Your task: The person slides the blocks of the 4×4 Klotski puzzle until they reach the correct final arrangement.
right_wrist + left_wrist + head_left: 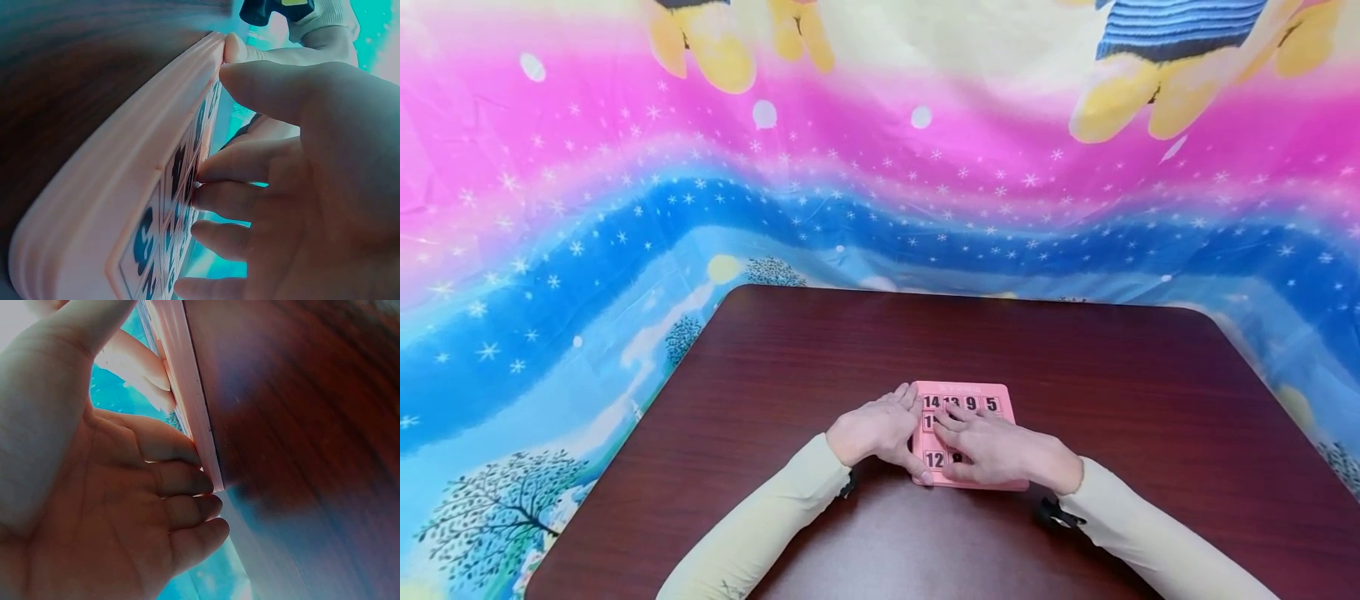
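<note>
A pink number slide puzzle (981,403) with black numerals lies flat on the table. My left hand (880,429) holds its left side, the thumb at the near left corner and the fingers reaching the far left corner. In the left wrist view, those fingertips rest against the pale side edge (187,381). Across the tiles spreads my right hand (988,446), which hides most of the middle and right numbers. Seen from the right wrist, its fingertips (209,195) touch the numbered face, with the thumb near the edge. Numbers 14, 9, 5 and 12 show.
The dark reddish-brown table (820,358) has rounded far corners and extends round the puzzle on all sides. A colourful printed cloth (850,183) hangs behind it. Black straps or devices (1060,512) sit under the wrists, at the pale sleeves.
</note>
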A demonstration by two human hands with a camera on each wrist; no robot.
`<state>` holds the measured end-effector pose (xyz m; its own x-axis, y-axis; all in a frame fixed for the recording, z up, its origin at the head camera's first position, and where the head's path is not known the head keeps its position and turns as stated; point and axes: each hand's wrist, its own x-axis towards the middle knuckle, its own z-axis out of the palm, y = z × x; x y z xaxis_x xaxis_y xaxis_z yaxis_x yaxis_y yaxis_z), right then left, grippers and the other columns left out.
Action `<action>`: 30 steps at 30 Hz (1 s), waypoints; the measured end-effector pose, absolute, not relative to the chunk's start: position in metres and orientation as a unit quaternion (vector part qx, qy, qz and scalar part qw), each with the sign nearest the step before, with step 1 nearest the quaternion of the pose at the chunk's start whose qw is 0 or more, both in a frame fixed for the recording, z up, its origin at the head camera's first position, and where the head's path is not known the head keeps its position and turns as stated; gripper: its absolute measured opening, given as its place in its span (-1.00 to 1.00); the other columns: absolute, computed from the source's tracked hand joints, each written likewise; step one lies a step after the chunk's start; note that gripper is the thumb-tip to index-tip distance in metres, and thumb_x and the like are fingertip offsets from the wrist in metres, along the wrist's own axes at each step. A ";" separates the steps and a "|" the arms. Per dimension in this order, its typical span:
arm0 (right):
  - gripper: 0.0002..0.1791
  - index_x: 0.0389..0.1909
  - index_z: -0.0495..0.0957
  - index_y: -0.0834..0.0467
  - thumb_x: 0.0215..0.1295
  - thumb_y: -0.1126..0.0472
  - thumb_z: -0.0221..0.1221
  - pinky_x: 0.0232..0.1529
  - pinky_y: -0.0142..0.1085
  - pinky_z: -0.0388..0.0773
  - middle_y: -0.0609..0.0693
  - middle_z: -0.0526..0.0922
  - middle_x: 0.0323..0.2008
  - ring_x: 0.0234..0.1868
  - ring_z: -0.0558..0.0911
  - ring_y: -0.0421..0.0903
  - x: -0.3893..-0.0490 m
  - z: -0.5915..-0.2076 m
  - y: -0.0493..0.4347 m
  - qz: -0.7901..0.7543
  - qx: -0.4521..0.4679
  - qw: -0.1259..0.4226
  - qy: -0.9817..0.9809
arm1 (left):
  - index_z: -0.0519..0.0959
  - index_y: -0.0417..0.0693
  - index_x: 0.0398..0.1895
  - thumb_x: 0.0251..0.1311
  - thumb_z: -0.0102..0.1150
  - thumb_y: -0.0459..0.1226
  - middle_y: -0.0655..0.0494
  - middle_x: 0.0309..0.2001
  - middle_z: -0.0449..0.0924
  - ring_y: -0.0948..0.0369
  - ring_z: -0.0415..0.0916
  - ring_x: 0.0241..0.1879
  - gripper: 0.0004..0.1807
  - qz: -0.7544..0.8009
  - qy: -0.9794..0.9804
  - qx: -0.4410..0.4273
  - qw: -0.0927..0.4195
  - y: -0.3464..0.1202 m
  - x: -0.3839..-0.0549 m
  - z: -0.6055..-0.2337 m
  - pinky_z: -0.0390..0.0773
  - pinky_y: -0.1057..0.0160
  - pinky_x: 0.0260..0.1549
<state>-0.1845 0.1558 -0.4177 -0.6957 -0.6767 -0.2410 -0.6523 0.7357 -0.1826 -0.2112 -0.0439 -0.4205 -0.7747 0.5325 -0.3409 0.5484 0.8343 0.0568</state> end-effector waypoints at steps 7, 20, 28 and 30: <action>-0.27 0.40 0.33 0.20 0.39 -0.19 0.06 0.41 0.29 0.18 0.13 0.31 0.45 0.52 0.17 0.17 -0.175 -0.418 0.158 -0.041 -0.393 0.115 0.912 | -0.04 -0.21 0.55 -0.18 0.26 0.46 -0.12 0.59 -0.17 0.05 -0.18 0.58 0.39 -0.025 0.940 0.291 0.174 -0.043 -0.210 -0.421 0.01 0.18 0.55; -0.32 0.37 0.38 0.17 0.39 -0.18 0.07 0.41 0.19 0.27 0.09 0.37 0.42 0.50 0.22 0.15 -0.165 -0.413 0.156 -0.037 -0.404 0.123 0.906 | -0.03 -0.23 0.55 -0.17 0.25 0.46 -0.13 0.58 -0.14 0.04 -0.15 0.58 0.38 -0.037 0.941 0.293 0.163 -0.042 -0.211 -0.423 0.04 0.18 0.54; -0.39 0.34 0.42 0.14 0.41 -0.11 0.08 0.42 0.23 0.22 0.11 0.37 0.41 0.52 0.16 0.20 -0.190 -0.404 0.156 -0.047 -0.382 0.119 0.915 | -0.02 -0.21 0.55 -0.19 0.23 0.49 -0.13 0.58 -0.17 0.05 -0.17 0.58 0.39 -0.041 0.941 0.288 0.172 -0.043 -0.211 -0.422 0.02 0.18 0.55; -0.41 0.33 0.42 0.14 0.41 -0.09 0.10 0.42 0.25 0.20 0.12 0.36 0.42 0.52 0.14 0.21 -0.198 -0.404 0.156 -0.042 -0.372 0.120 0.920 | -0.03 -0.21 0.55 -0.19 0.23 0.49 -0.14 0.58 -0.18 0.04 -0.18 0.58 0.40 -0.038 0.941 0.287 0.175 -0.043 -0.211 -0.422 0.02 0.17 0.55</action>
